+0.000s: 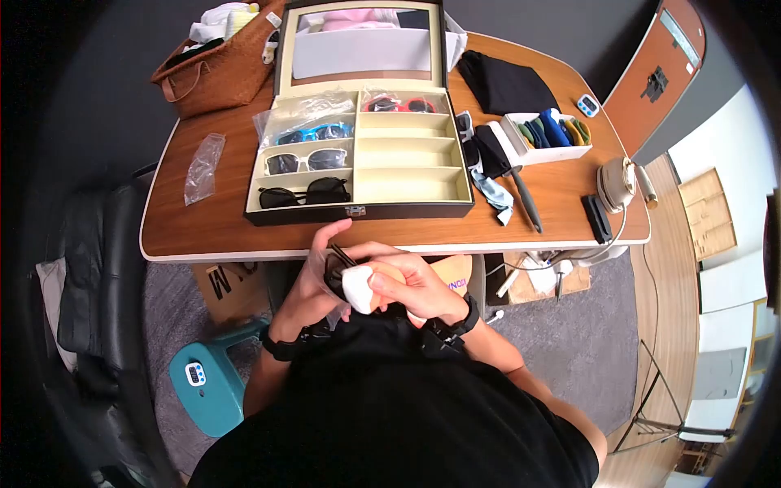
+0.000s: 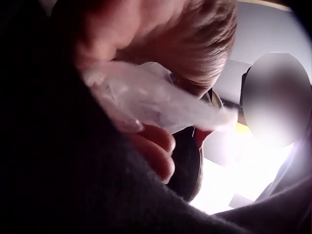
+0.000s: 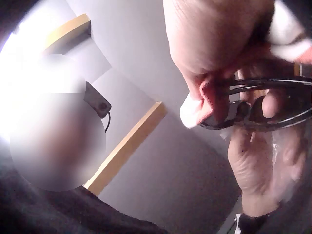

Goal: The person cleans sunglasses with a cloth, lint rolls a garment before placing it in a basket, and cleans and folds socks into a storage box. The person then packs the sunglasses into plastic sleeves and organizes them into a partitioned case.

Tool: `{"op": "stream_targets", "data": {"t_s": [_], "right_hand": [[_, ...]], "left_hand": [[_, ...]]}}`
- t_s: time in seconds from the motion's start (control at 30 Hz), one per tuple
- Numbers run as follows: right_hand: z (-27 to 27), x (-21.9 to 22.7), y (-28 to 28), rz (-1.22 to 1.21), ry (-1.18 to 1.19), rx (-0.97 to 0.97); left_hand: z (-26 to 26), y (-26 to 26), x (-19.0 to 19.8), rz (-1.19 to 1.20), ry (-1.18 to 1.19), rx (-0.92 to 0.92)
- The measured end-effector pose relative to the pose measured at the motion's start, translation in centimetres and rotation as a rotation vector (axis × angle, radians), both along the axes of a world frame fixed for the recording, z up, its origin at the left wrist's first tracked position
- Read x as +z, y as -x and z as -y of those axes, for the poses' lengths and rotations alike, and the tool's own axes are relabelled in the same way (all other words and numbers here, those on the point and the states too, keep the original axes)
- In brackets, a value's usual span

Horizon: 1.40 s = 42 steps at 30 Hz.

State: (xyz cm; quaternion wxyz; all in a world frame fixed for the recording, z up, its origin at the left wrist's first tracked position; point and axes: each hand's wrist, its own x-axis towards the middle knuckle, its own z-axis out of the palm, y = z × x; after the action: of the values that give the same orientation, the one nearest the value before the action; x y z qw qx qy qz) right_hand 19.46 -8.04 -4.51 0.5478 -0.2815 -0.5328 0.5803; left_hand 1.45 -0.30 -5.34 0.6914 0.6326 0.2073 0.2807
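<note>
At the table's near edge, my left hand (image 1: 303,302) holds dark-framed sunglasses (image 1: 333,267) together with a clear plastic sleeve (image 2: 146,100). Its index finger sticks up beside them. My right hand (image 1: 427,289) pinches a white and pinkish-orange cloth (image 1: 356,289), thumb on top, up against the sunglasses. From the right wrist, the cloth's folded edge laps over one end of the glasses, whose thin black temples stretch toward the left fingers. Ahead stands an open display case (image 1: 415,189) with black, white, blue and red sunglasses in some compartments.
Another clear sleeve (image 1: 203,169) lies on the table's left, near a woven basket (image 1: 224,81). Right of the case are a box of rolled cloths (image 1: 557,152), a grey-handled tool (image 1: 527,202), a black folded cloth (image 1: 508,81) and a corded beige appliance (image 1: 616,183). A teal stool (image 1: 213,407) stands lower left.
</note>
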Motion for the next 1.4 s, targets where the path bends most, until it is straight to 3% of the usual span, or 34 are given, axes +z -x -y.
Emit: {"op": "stream_targets", "data": {"t_s": [0.1, 0.17, 0.2, 0.23, 0.33, 0.47, 0.57, 0.6, 0.63, 0.7, 0.73, 0.77, 0.83, 0.9, 0.93, 0.97, 1.0, 1.03, 1.07, 1.1, 1.13, 1.17, 1.2, 1.33, 1.4], "right_hand": [[0.3, -0.4, -1.3, -0.1, 0.252, 0.214], [0.3, -0.6, -1.0, -0.168, 0.088, 0.312], [0.2, -1.0, -0.9, -0.2, 0.094, 0.388], [0.2, -0.9, -0.5, -0.187, 0.069, 0.378], [0.0, 0.2, 1.4, 0.162, 0.029, 0.12], [-0.1, 0.9, 1.6, 0.235, -0.025, 0.057], [0.3, -0.2, 1.6, 0.079, 0.092, 0.032], [0.3, 0.1, 1.8, 0.096, 0.058, -0.017], [0.3, -0.2, 1.8, 0.096, 0.059, -0.014], [0.2, -1.1, 1.8, 0.034, 0.049, -0.112], [0.2, -1.4, 1.9, -0.04, -0.002, -0.196], [0.1, -1.2, 1.8, -0.051, 0.045, -0.25], [0.2, -1.3, 1.0, -0.082, 0.103, -0.347], [0.2, -1.5, 0.4, -0.117, 0.089, -0.387], [0.4, -1.2, 0.2, -0.103, 0.09, -0.414], [0.6, -0.9, 0.1, -0.087, 0.097, -0.432], [0.6, -0.9, 0.0, -0.11, 0.102, -0.439], [0.6, -1.0, 0.1, -0.133, 0.106, -0.443], [0.6, -1.1, 0.3, -0.131, 0.096, -0.443], [0.6, -1.5, 0.3, -0.106, 0.095, -0.411], [0.5, -1.4, 0.6, -0.084, 0.079, -0.393], [0.5, -1.2, 0.9, -0.062, 0.058, -0.384], [0.6, -1.3, 1.1, -0.068, 0.081, -0.376], [1.0, -1.1, 0.7, 0.006, 0.059, -0.33], [1.1, -0.9, 0.7, -0.013, 0.083, -0.344]], "left_hand": [[-0.2, 0.3, 0.0, 0.021, 0.106, -0.093], [-0.4, 0.5, -1.0, 0.082, 0.212, -0.142], [-0.3, 0.0, -0.8, -0.007, 0.141, -0.049], [-0.5, 0.0, -1.0, -0.001, 0.136, -0.041], [-1.1, 0.1, -1.9, 0.051, -0.018, -0.003], [-0.8, 0.2, -2.1, 0.122, 0.091, 0.086], [-0.4, -0.1, -1.3, 0.046, 0.053, 0.035], [-0.5, -0.1, -1.2, 0.045, -0.102, -0.012], [-0.4, -0.1, -1.1, 0.044, -0.101, -0.008], [-0.2, -0.2, -0.6, 0.098, -0.059, -0.027], [-0.3, 0.3, -0.5, 0.111, 0.142, -0.059], [-0.2, 0.2, -0.5, 0.2, 0.114, -0.017], [-0.4, 0.9, 1.0, 0.127, 0.014, 0.035], [-0.2, 1.8, 5.2, -0.011, -0.687, 0.339], [0.2, 3.0, 8.5, -0.058, -0.891, 0.344], [1.1, 4.0, 10.3, 0.049, -0.873, 0.329], [2.4, 5.5, 13.6, -0.019, -0.957, 0.2], [2.4, 4.9, 13.3, 0.416, -1.081, 0.142], [4.7, 5.6, 15.5, 0.31, -0.956, 0.142], [3.9, 6.7, 16.6, 0.31, -1.167, -0.173], [5.1, 5.5, 16.5, 0.364, -1.1, 0.024], [5.6, 4.8, 15.8, 0.523, -1.104, 0.031], [6.0, 5.2, 16.0, 0.515, -1.103, 0.038], [7.3, 5.3, 17.5, 0.149, -0.966, 0.151], [7.1, 5.2, 17.1, 0.166, -0.95, 0.158]]}}
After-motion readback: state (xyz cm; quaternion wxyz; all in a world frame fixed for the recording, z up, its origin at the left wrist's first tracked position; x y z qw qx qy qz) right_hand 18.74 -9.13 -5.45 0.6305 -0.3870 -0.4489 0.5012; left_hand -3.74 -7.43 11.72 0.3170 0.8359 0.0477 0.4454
